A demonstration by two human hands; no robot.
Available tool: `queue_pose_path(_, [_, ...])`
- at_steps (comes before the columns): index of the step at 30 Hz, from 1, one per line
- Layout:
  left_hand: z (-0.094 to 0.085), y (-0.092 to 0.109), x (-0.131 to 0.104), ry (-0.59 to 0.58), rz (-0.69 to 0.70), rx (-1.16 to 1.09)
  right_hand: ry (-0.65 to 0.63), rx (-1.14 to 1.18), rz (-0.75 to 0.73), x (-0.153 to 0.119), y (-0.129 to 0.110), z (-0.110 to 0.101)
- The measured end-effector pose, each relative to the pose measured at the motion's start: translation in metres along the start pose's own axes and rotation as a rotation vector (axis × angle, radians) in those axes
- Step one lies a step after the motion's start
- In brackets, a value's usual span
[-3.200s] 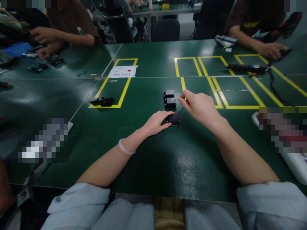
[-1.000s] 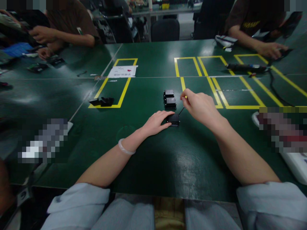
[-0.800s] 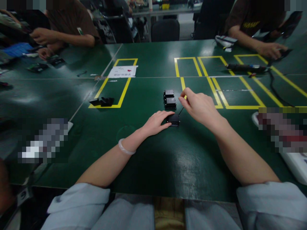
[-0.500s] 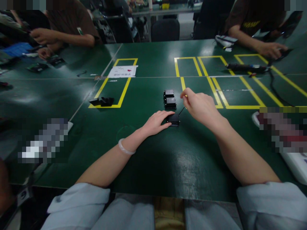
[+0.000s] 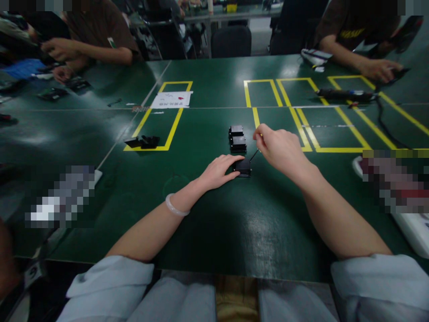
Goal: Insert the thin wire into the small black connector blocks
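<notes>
My left hand (image 5: 219, 172) steadies a small black box-shaped part (image 5: 243, 167) on the table, thumb along its near side and fingers along its far side. In my closed right hand (image 5: 279, 147) is a slim screwdriver (image 5: 254, 156). Its thin dark shaft slants down to the right edge of that part, while its handle is mostly covered by the fingers. Just beyond, two similar black parts, a nearer one (image 5: 238, 143) and a farther one (image 5: 236, 130), stand one behind the other.
Black pieces (image 5: 142, 142) lie at the near end of a yellow-taped rectangle, with a white paper label (image 5: 172, 99) farther back. More taped outlines mark the right side, where a black corded tool (image 5: 346, 95) lies. Two people work across the green table (image 5: 208, 241).
</notes>
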State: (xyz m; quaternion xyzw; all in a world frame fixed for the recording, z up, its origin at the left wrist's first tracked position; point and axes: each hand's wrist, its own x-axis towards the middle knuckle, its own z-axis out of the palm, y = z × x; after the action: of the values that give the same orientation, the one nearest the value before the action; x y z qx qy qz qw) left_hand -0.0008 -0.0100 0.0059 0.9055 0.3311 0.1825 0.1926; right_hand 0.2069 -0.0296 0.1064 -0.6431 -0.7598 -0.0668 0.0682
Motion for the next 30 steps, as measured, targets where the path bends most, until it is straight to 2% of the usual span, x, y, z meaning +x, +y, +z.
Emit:
queue_pose_path(8, [-0.0004, 0.0005, -0.0003, -0.001, -0.005, -0.008, -0.007, 0.057, -0.027, -0.0007, 0.0012, -0.0017])
queue_pose_path(20, [0.0010, -0.0005, -0.0001, -0.002, -0.002, -0.003, 0.006, -0.018, -0.016, -0.0002, 0.0020, 0.0021])
queue_pose_path(30, [-0.0003, 0.0002, 0.0001, -0.005, -0.005, -0.004, 0.000, 0.038, -0.022, -0.0011, 0.0011, -0.0005])
